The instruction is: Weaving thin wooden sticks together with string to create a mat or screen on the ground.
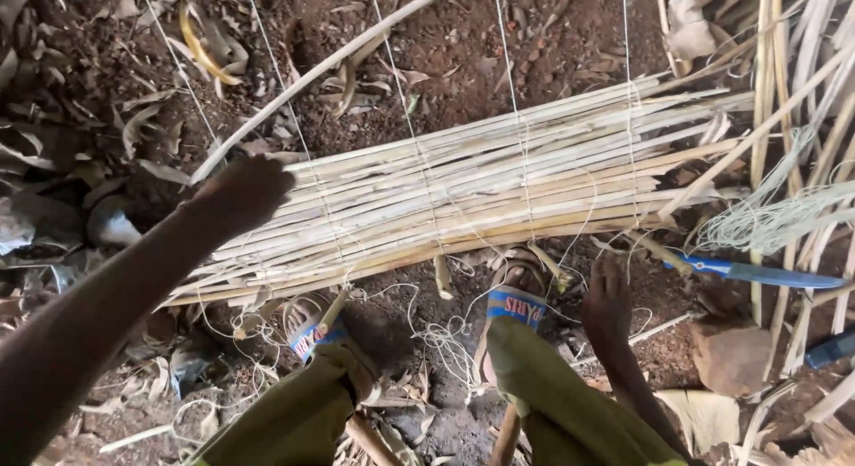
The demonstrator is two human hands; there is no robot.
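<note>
Head view, looking down at bare earth strewn with dry leaves; left hand [242, 188] stretched forward over the left end of a mat of split cane strips [463, 186], back of the hand up, fingers curled under and hidden, so cannot tell whether spread or pinching anything; just beyond that hand, a long pale stick [321, 72] slanting up and away, its near end beside the knuckles; right hand [607, 307] lowered near the ground just below the mat's near right edge, fingers pointing up towards the mat, seemingly drawn together around thin white string [588, 218], though too small to tell for sure; mat lying flat between the two hands, strips running left to right, bound across by several lines of the same string stretching away to the top of the view; loose string tangled [445, 337] on the soil below the mat, left of the right hand; two sandalled feet [512, 307] planted at the mat's near edge between the hands, olive trouser legs [570, 404] below; right of the right hand, a blue-handled knife [757, 272] lying on the ground; above it, a bundle of pale string [766, 218] against upright cane stalks [802, 92]; a brown stone [732, 355] below the knife.
</note>
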